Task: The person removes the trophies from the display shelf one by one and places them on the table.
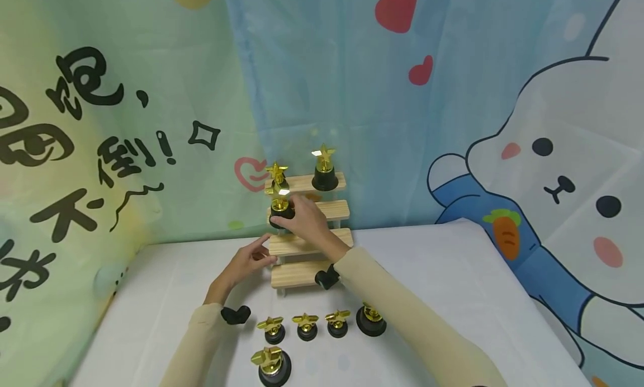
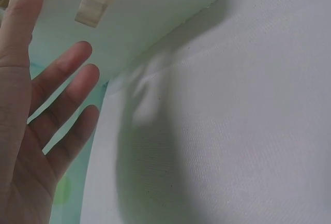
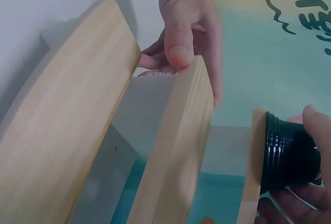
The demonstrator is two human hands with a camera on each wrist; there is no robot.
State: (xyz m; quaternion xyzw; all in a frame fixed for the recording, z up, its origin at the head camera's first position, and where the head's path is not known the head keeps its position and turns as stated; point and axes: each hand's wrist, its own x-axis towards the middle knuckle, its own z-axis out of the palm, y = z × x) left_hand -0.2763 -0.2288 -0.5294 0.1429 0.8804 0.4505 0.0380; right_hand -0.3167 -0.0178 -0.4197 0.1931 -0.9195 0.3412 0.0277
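A small star trophy (image 1: 279,207), gold on a black base, stands at the left end of the wooden display stand's (image 1: 311,243) second tier from the top. My right hand (image 1: 308,222) pinches its base between thumb and fingers; in the right wrist view the black base (image 3: 290,151) meets the board. At the stand's left side, my left hand (image 1: 246,262) touches the end of a lower tier with a fingertip, its other fingers spread in the left wrist view. The top tier carries one star trophy (image 1: 277,175) at left and a larger one (image 1: 325,171) at right.
On the white tablecloth (image 1: 427,275) before the stand, three small trophies (image 1: 306,326) form a row. A larger trophy (image 1: 370,321) stands to their right, partly behind my right sleeve, and another (image 1: 271,367) nearer me. A printed curtain (image 1: 352,96) hangs behind the stand.
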